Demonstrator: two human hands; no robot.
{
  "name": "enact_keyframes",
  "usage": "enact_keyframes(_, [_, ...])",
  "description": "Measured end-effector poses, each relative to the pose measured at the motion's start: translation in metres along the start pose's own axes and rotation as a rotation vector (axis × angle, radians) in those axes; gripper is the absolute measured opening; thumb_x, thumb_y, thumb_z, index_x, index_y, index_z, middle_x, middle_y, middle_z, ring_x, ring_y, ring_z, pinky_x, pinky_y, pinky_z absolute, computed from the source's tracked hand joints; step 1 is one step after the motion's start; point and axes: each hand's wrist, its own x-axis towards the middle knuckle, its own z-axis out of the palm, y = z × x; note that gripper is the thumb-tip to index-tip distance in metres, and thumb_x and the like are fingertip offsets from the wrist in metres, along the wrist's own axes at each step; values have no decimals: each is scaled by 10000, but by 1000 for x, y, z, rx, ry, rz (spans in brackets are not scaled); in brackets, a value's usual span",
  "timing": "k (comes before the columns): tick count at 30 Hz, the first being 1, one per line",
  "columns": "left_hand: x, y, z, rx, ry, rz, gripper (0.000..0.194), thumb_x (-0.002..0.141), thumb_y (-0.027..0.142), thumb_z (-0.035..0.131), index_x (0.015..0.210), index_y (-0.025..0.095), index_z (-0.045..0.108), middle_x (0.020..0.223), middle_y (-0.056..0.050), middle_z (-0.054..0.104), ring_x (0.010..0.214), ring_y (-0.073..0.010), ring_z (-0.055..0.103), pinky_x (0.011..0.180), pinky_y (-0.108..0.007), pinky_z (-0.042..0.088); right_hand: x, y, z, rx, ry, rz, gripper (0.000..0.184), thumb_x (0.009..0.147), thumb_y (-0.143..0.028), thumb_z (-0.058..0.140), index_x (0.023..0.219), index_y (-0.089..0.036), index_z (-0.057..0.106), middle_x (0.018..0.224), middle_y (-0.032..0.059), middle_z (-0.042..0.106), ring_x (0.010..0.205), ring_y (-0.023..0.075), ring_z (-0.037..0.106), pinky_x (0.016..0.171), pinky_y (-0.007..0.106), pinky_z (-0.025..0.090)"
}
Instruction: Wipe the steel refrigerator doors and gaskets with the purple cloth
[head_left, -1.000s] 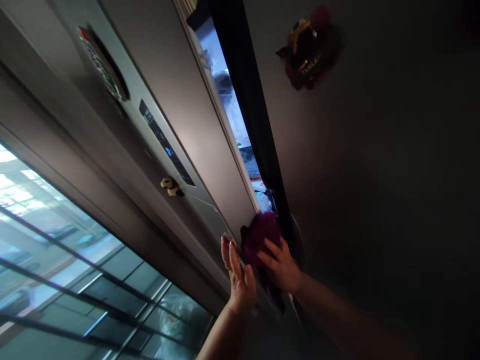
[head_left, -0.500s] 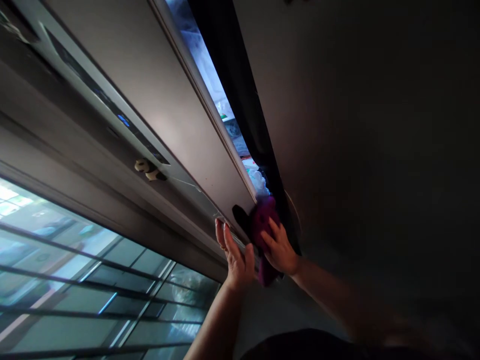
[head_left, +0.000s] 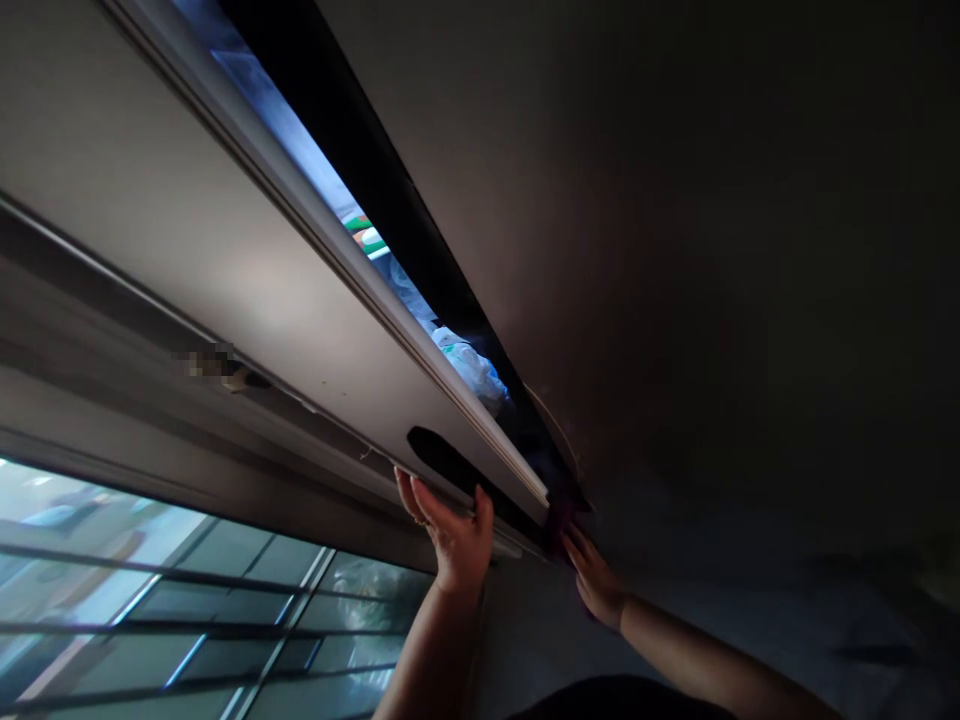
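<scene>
A refrigerator door stands ajar, its pale side edge facing me, with a dark oval recess near its lower end. My left hand grips the door by that recess, with fingers on the front side and thumb on the edge. At the door's lower inner corner, my right hand presses a purple cloth that is mostly in shadow. Lit plastic bags show through the gap between door and cabinet.
The black cabinet rim runs beside the gap, with the dark cabinet side to its right. A small figure, partly pixelated, is on the door front. A barred window lies at lower left.
My right hand and the cloth have moved down along the door to its lower inner corner, uncovering the recess. My left hand now takes hold of the door. The view has shifted.
</scene>
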Motion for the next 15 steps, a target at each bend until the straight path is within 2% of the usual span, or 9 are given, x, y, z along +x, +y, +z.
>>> enact_keyframes(1, [-2,0,1,18,-1,-10,1218,866,155,773,1801,198,-6,1816,-326,143,1725,-444,178,1335,-712,312,-5,-4,-6,24,-8,-29,764,790,-173,529,1439,-542,692,1543,91,688,1464,335,653,1161,541,611])
enact_keyframes(3, [-6,-1,3,38,-10,-24,1239,849,144,760,1799,188,-33,1816,-330,127,1724,-457,166,1330,-725,316,-5,-22,-22,61,26,-164,887,875,-155,490,1655,-573,438,1701,53,552,1573,295,536,1246,524,563])
enact_keyframes(5, [-11,-2,5,41,-27,-32,1255,839,141,754,1795,184,-58,1818,-336,103,1726,-468,145,1329,-740,306,13,-56,-43,46,131,-364,973,930,-126,480,1749,-556,178,1797,35,418,1625,269,466,1254,528,575])
enact_keyframes(7, [-20,-3,8,28,-43,-44,1263,844,166,767,1791,183,-68,1818,-345,85,1727,-484,123,1330,-767,272,48,-104,-67,-19,231,-571,1000,936,-93,514,1780,-461,125,1852,50,308,1658,258,421,1230,496,606])
enact_keyframes(8, [-25,-5,9,19,-53,-54,1268,848,193,785,1789,181,-65,1816,-352,84,1726,-497,116,1328,-782,255,70,-132,-80,-34,266,-693,999,944,-98,542,1791,-400,105,1877,64,236,1688,260,369,1257,487,581])
enact_keyframes(10, [-37,-9,13,-4,-72,-96,1284,845,259,828,1781,168,-47,1808,-371,88,1721,-524,105,1323,-802,239,115,-187,-103,-15,283,-869,969,971,-115,538,1796,-285,61,1903,90,96,1745,255,216,1346,495,459])
enact_keyframes(13, [-58,-15,21,-42,-97,-175,1288,840,323,834,1766,136,-41,1798,-390,57,1719,-548,53,1317,-811,236,166,-251,-122,66,180,-971,907,977,-109,497,1762,-106,43,1888,194,20,1769,267,62,1410,539,289])
enact_keyframes(15, [-71,-18,24,-65,-124,-212,1281,847,335,804,1760,118,-67,1799,-393,0,1721,-547,-8,1324,-811,204,182,-268,-121,115,126,-971,878,947,-111,502,1728,-31,110,1873,240,13,1769,272,45,1416,534,247])
